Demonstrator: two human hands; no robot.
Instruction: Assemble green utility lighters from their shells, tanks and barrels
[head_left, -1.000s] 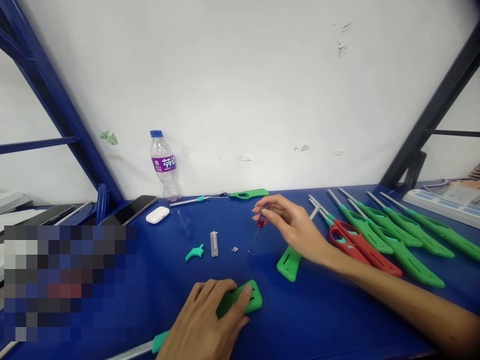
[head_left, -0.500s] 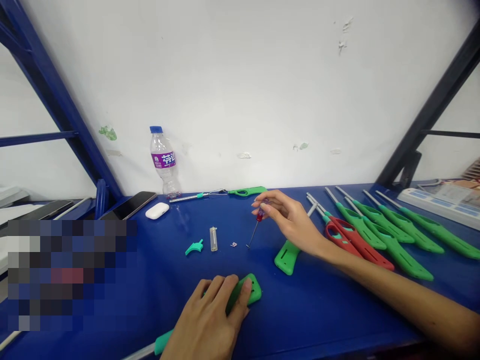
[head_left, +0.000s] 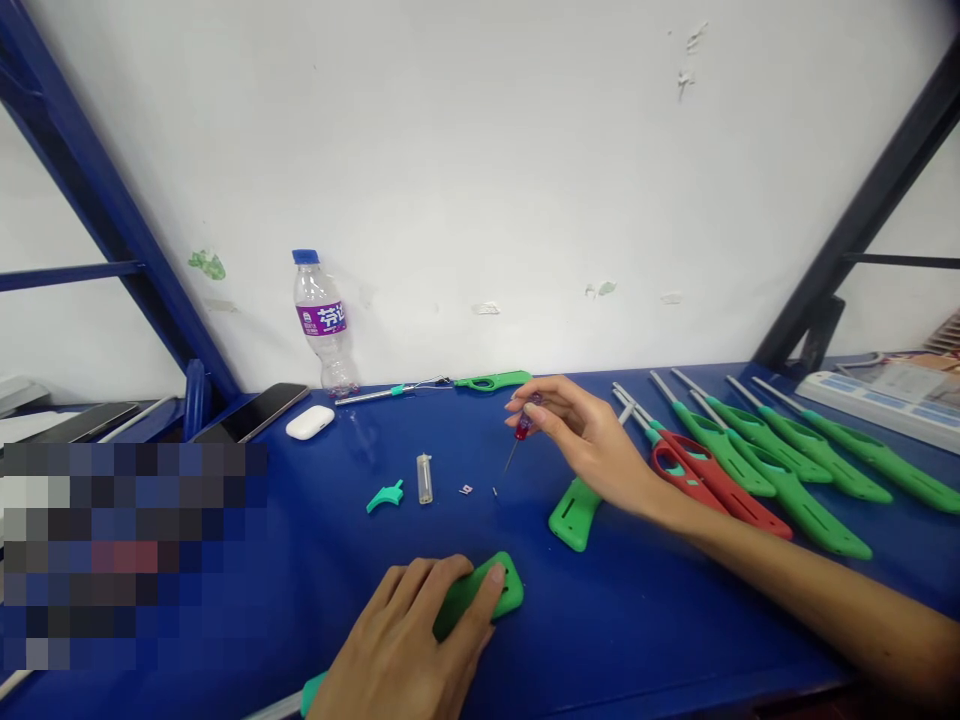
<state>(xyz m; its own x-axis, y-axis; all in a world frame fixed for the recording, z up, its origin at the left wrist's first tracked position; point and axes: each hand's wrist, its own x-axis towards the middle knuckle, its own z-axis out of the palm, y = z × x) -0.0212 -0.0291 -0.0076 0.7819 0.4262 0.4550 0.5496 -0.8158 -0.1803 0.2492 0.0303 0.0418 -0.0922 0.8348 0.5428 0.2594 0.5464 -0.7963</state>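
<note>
Low in the head view, my left hand (head_left: 420, 630) wraps over a green gas lighter (head_left: 508, 590), its metal tube pointing to the lower left. My right hand (head_left: 574, 430) pinches a small screwdriver (head_left: 523, 426) with a red and purple see-through handle, tip slanting down. Just below the tip lies a tiny screw (head_left: 495, 491). Left of that are a small metal piece (head_left: 466, 490), a clear fuel tank (head_left: 425, 479) and a teal trigger (head_left: 385, 496). Another green lighter (head_left: 574, 515) lies partly under my right hand.
Several green lighters (head_left: 817, 440) and red lighters (head_left: 694, 480) lie at the right. By the wall are a bottle (head_left: 324, 325) and an opened lighter (head_left: 495, 382). A white earbud case (head_left: 310, 422) and a phone (head_left: 255, 413) lie at the left.
The screwdriver's tip has risen away from the tiny screw, which stays on the table. My left hand keeps its hold on the green lighter, with the fingers slightly shifted.
</note>
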